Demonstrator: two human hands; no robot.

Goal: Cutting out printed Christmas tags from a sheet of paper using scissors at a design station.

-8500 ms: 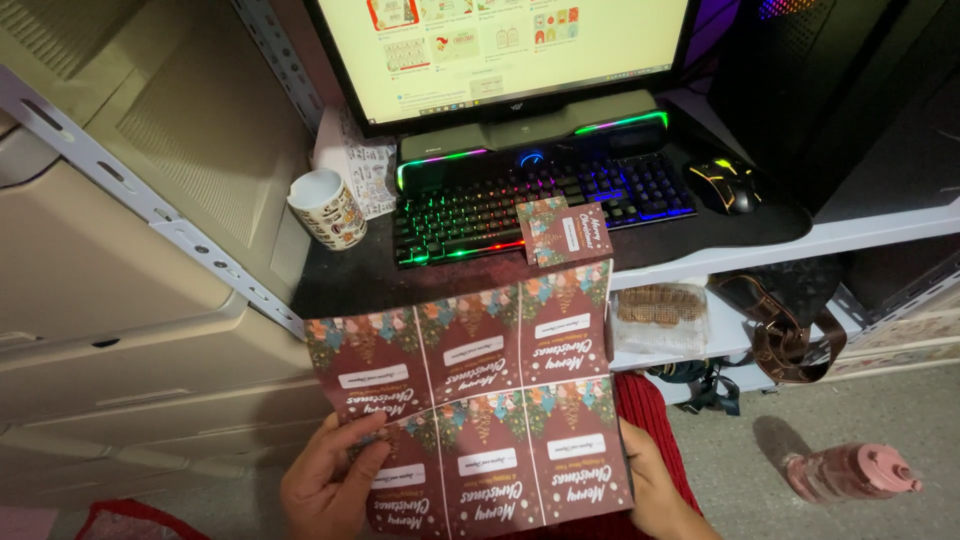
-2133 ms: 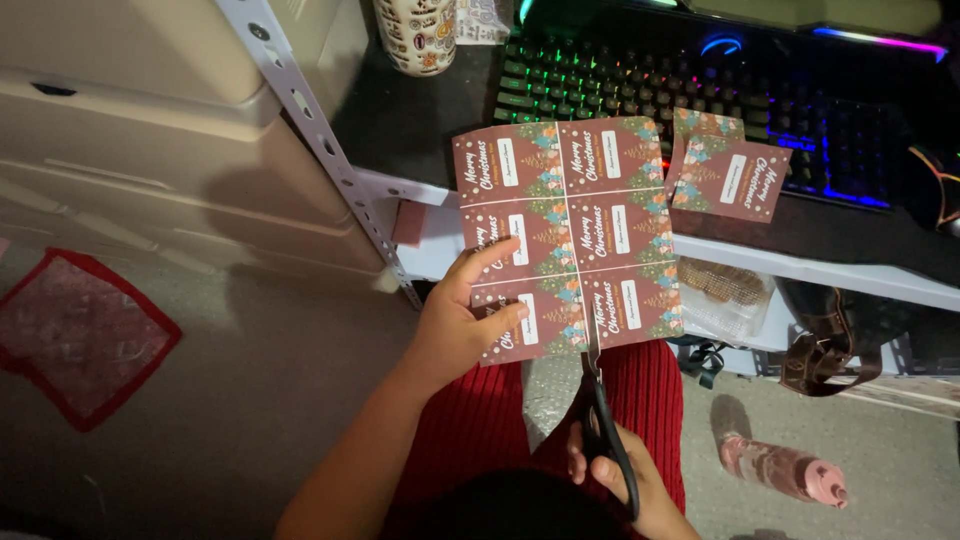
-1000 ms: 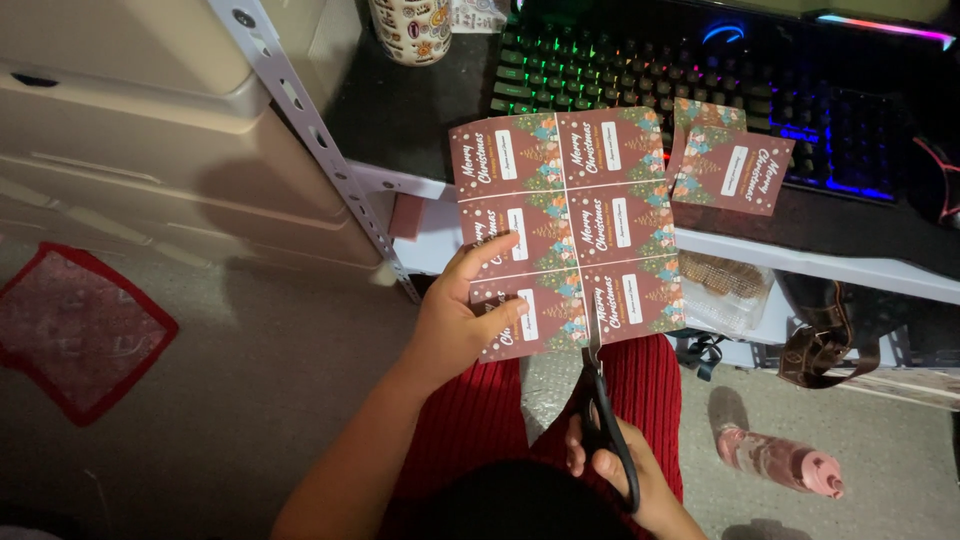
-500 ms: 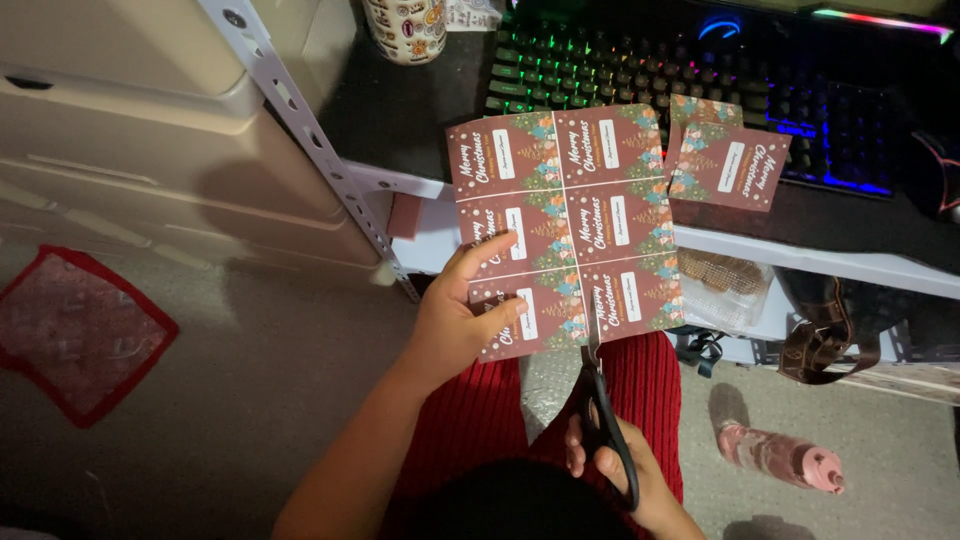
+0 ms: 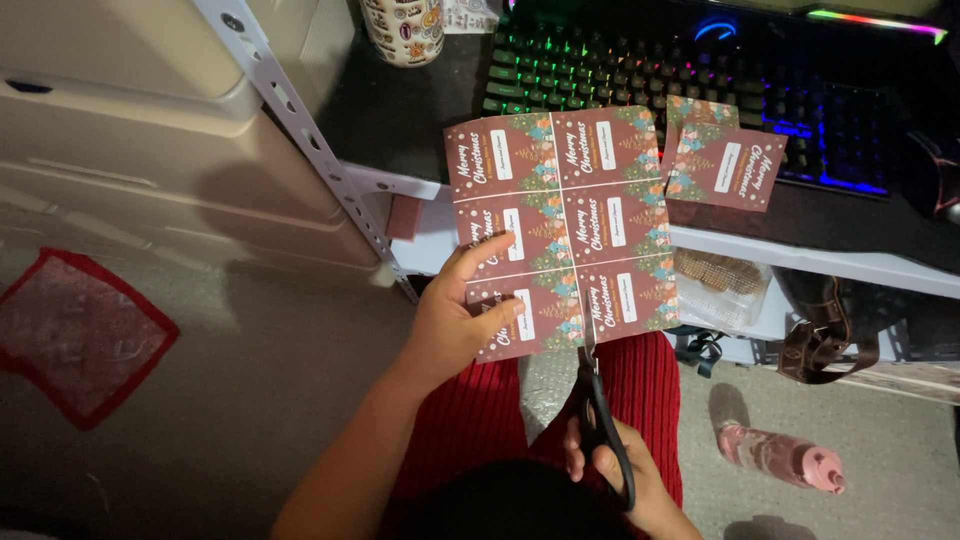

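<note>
**Scissors at the bottom edge of the card sheet**

While the left hand (image 5: 455, 330) pinches the printed sheet (image 5: 562, 230) at its lower-left corner, thumb on top and fingers curled under, the right hand (image 5: 615, 475) is closed through the loops of black scissors (image 5: 598, 415), whose blades meet the sheet's bottom edge at the middle seam. How far the blades are parted cannot be told from here.

The sheet hangs in the air in front of the desk edge (image 5: 820, 265), its top half overlapping the dark desktop and its lower half over the person's red-clad lap (image 5: 470, 430). To 9 o'clock of the sheet a perforated metal upright (image 5: 310, 150) slants down, close to the left hand; beyond it sit beige drawers (image 5: 130, 150). Toward 3 o'clock two cut cards (image 5: 725, 160) lie just beside the sheet, on the desk before a backlit keyboard (image 5: 680, 90). At 11 o'clock stands a patterned mug (image 5: 403, 28), well apart. Open floor lies at 8 o'clock, with a red mat (image 5: 70, 335), and at 4 o'clock (a pink bottle (image 5: 780, 455) lies there on its side).

The sheet itself is dark red, a grid of two columns by three rows of cards, each with white script, a white label panel and small tree drawings.
</note>
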